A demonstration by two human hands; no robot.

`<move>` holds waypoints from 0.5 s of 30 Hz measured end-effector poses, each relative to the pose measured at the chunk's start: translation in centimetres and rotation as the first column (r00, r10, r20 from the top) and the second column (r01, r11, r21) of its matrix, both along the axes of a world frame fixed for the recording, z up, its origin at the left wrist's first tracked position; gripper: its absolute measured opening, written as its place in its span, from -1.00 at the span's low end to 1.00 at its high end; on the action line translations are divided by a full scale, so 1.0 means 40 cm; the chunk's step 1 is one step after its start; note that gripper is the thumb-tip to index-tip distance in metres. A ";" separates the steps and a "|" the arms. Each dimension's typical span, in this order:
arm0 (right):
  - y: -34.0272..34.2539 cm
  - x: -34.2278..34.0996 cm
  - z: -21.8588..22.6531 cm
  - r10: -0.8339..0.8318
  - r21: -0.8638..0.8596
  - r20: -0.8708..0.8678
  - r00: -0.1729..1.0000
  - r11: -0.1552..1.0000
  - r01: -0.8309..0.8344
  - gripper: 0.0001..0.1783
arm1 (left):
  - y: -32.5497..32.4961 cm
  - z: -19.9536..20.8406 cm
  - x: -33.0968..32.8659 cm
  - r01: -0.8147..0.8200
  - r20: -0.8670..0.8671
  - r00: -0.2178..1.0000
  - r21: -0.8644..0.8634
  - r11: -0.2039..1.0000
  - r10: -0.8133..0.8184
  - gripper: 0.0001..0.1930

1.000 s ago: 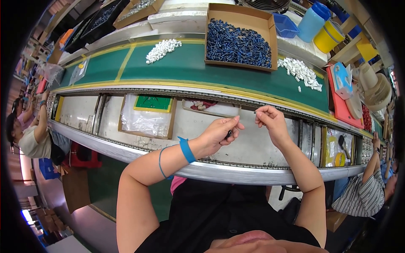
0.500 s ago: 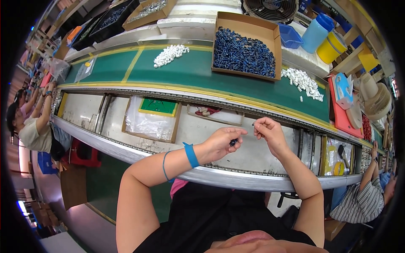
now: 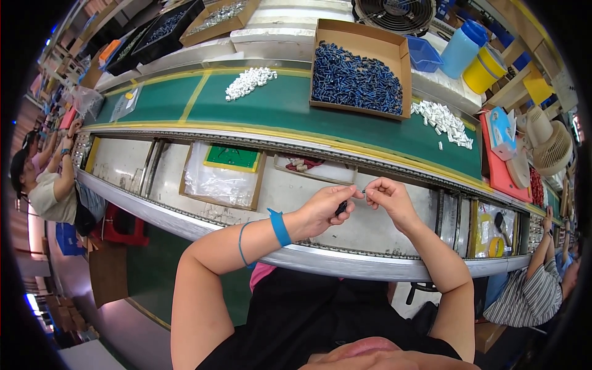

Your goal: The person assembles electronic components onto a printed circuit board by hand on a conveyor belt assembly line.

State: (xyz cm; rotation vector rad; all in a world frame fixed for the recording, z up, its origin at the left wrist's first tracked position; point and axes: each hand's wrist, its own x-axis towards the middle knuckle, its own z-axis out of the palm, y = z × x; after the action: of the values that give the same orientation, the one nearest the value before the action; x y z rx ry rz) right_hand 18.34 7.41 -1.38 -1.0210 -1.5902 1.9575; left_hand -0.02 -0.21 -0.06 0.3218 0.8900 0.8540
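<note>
Head view: both hands are raised over the recessed pale panel (image 3: 296, 185) of the line, fingertips nearly meeting. The left hand (image 3: 328, 208) is curled around a cluster of dark parts (image 3: 341, 208), with its thumb and forefinger extended toward the right. The right hand (image 3: 391, 200) pinches a small dark piece (image 3: 364, 192) at its fingertips, just beside the left fingertips; whether the left also touches it cannot be told at this size.

Risk 1: the small dark piece may slip if the pinch loosens or the fingertips knock together. It would probably fall to the panel, where dark specks could hide it, or lodge at the chain edge of the front rail (image 3: 345, 262).
Risk 2: the dark parts may spill if the left fingers open too far while the thumb works.
Risk 3: the thin blue cord below the blue wristband (image 3: 280, 227) could snag if that forearm is dragged along the rail.

Surface: beyond the recess lies a green work surface (image 3: 277, 105) edged with yellow tape. It bears a left pile of white pieces (image 3: 250, 82), a cardboard tray (image 3: 364, 31) of blue components (image 3: 354, 80) and a right pile of white pieces (image 3: 444, 122). A flat cardboard box (image 3: 259, 182) in the recess holds clear plastic and a green board (image 3: 231, 157).

Room: co-workers stand at the line on both sides; a beige fan (image 3: 552, 145) is at the right.
</note>
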 end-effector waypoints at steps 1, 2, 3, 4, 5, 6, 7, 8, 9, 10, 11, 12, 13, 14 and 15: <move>0.000 0.001 0.000 -0.002 0.000 0.000 1.000 1.000 0.002 -0.87 | 0.001 0.001 0.001 0.000 -0.008 1.000 -0.002 1.000 0.000 -0.75; -0.001 0.001 0.000 0.000 -0.003 -0.003 1.000 1.000 0.000 -0.87 | 0.000 0.001 0.001 0.000 -0.008 1.000 -0.003 1.000 0.000 -0.75; -0.002 0.001 0.001 0.001 -0.006 -0.005 1.000 1.000 -0.001 -0.87 | -0.001 -0.001 0.002 0.010 -0.028 1.000 0.008 1.000 -0.010 -0.76; -0.003 0.000 0.001 -0.001 -0.007 -0.005 1.000 1.000 0.001 -0.87 | -0.002 -0.002 0.002 0.020 -0.047 0.999 0.019 1.000 -0.019 -0.77; -0.003 0.000 0.002 0.012 -0.012 -0.009 1.000 1.000 -0.012 -0.87 | -0.002 -0.004 0.002 0.025 -0.047 0.999 0.019 1.000 -0.024 -0.77; -0.003 0.001 0.004 0.024 -0.017 -0.013 1.000 1.000 -0.024 -0.87 | -0.002 -0.007 0.002 0.025 -0.037 0.999 0.027 0.999 -0.024 -0.78; -0.003 0.003 0.005 0.020 -0.016 -0.013 1.000 1.000 -0.020 -0.87 | -0.001 -0.009 0.002 0.024 -0.026 0.999 0.035 0.999 -0.023 -0.80; -0.003 0.001 0.005 0.030 -0.019 -0.019 0.999 0.999 -0.030 -0.86 | -0.001 -0.011 0.000 0.025 -0.027 0.999 0.035 0.999 -0.024 -0.80; -0.003 0.001 0.005 0.040 -0.022 -0.024 0.999 0.999 -0.041 -0.86 | -0.001 -0.012 -0.002 0.027 0.002 1.000 0.037 0.999 -0.027 -0.80; -0.004 0.000 0.006 0.040 -0.022 -0.025 0.999 0.999 -0.041 -0.86 | 0.000 -0.013 -0.004 0.028 0.030 0.999 0.039 0.999 -0.030 -0.81; -0.005 0.000 0.006 0.041 -0.023 -0.028 0.999 0.999 -0.042 -0.85 | 0.000 -0.012 -0.004 0.028 0.030 0.999 0.040 0.999 -0.029 -0.81; -0.005 0.000 0.007 0.042 -0.024 -0.030 0.999 0.999 -0.043 -0.84 | 0.000 -0.011 -0.003 0.020 0.037 0.999 0.041 0.999 -0.021 -0.82; -0.006 -0.001 0.009 0.043 -0.023 -0.030 0.999 0.999 -0.044 -0.84 | 0.001 -0.009 -0.003 0.012 0.045 0.999 0.043 0.999 -0.013 -0.82; -0.007 -0.002 0.011 0.037 -0.026 -0.031 0.999 0.999 -0.038 -0.83 | 0.001 -0.007 -0.002 0.011 0.045 0.999 0.043 0.999 -0.013 -0.82; -0.008 -0.003 0.013 0.031 -0.028 -0.033 0.999 0.999 -0.032 -0.83 | 0.001 -0.005 -0.002 -0.001 0.041 0.999 0.043 0.999 0.000 -0.83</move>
State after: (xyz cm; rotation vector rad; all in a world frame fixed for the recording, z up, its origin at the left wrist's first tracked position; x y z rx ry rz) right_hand 18.21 7.09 -0.85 -0.9759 -1.5749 2.0127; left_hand -0.11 -0.16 -0.25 0.3408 0.8345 0.8784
